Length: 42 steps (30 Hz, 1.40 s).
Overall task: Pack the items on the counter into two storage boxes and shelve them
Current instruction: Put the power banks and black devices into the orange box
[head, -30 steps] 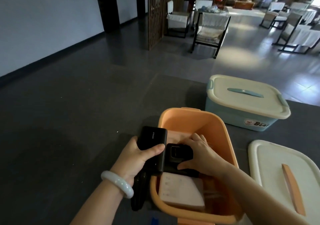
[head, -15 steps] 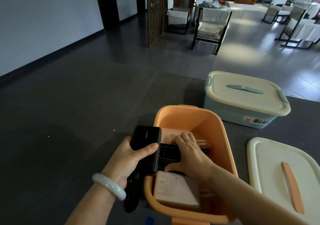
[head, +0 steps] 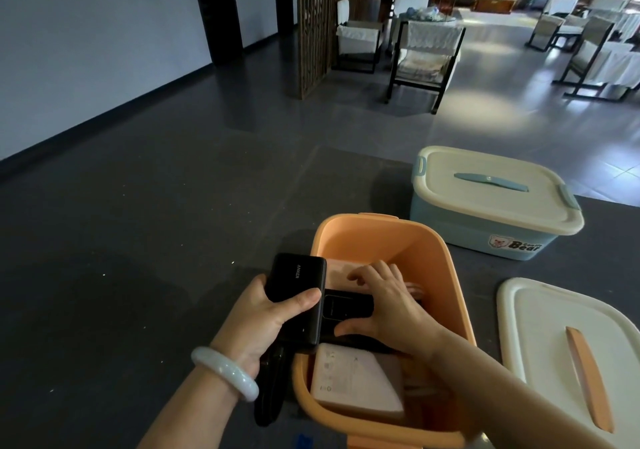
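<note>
— What worries you here?
— I judge the power bank (head: 298, 293) could slip and hit the counter (head: 138, 310). My left hand (head: 263, 320) grips it at the orange box (head: 363, 230) rim, thumb across its face, fingers wrapped behind.
— And the right?
— My right hand (head: 384, 303) is inside the box, fingers nearly straight, thumb spread, pressing on the black device (head: 346, 306).
</note>
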Available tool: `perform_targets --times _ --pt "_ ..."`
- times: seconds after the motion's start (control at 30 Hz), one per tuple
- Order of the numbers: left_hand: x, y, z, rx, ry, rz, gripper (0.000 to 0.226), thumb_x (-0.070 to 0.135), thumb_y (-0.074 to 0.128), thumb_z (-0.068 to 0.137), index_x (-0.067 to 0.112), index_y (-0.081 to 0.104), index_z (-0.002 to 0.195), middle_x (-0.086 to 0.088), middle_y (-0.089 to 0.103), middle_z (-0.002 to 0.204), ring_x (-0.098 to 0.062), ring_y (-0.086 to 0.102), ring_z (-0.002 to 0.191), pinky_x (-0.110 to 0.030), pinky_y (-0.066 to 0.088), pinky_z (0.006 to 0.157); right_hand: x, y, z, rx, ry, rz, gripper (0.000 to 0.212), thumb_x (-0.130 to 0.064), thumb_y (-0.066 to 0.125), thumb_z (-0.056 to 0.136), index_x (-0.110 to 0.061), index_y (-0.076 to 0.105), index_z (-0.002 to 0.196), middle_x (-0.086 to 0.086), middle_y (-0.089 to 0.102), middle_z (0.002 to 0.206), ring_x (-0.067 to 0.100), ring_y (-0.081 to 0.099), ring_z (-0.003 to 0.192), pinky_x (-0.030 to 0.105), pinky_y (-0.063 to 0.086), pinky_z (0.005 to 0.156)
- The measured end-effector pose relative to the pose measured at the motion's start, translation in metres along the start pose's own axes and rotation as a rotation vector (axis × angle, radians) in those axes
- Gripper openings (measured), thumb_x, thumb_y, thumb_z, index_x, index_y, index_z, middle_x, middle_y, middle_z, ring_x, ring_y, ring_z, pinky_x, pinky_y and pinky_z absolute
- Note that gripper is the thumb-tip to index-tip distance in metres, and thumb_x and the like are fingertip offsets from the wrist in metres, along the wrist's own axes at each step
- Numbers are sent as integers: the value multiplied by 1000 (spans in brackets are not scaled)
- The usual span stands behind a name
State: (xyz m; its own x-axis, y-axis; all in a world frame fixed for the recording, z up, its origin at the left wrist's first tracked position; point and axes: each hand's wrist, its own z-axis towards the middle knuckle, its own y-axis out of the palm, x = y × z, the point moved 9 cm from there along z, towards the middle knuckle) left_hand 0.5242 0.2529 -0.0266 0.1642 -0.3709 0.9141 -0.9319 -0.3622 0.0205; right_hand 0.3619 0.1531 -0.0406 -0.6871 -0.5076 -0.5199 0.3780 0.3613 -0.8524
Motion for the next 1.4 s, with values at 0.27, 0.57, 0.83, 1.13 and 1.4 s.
perform_targets --times 0.27,0.57,0.83,1.13,1.4 --pt "28 16 -1 101 198 -36 51 31 85 67 16 59 109 -4 72 98 -16 72 87 -38 59 74 -34 -19 -18 -103 140 835 37 -51 57 88 -23 66 109 -3 72 100 9 69 94 17 54 78" --pt "31 25 14 106 332 290 46 71 46 77 35 57 104 3 54 115 -12 55 108 -36 47 95 -8 -39 -18 -189 238 1085 25 -14 66 87 -14 70 112 19 70 109 33 68 102 41 52 86" --pt "-7 23 33 23 174 366 38 47 37 99 28 59 124 3 65 115 -13 63 104 -44 49 97 12 -34 -35 -589 210 591 31 -14 65 90 -13 66 121 10 71 112 25 68 105 43 50 100" --pt "-15 25 46 3 198 474 21 40 40 101 37 61 99 -6 63 101 -18 63 86 -39 52 81 2 10 -49 -755 266 517 34 -22 70 84 -29 68 117 -8 70 114 11 67 105 37 49 99" --pt "-17 22 47 42 225 530 38 44 37 101 23 56 127 0 54 118 -12 55 100 -33 43 88 2 14 -36 -581 240 470 37 -20 75 79 -39 68 111 -15 65 115 6 63 105 26 48 92"
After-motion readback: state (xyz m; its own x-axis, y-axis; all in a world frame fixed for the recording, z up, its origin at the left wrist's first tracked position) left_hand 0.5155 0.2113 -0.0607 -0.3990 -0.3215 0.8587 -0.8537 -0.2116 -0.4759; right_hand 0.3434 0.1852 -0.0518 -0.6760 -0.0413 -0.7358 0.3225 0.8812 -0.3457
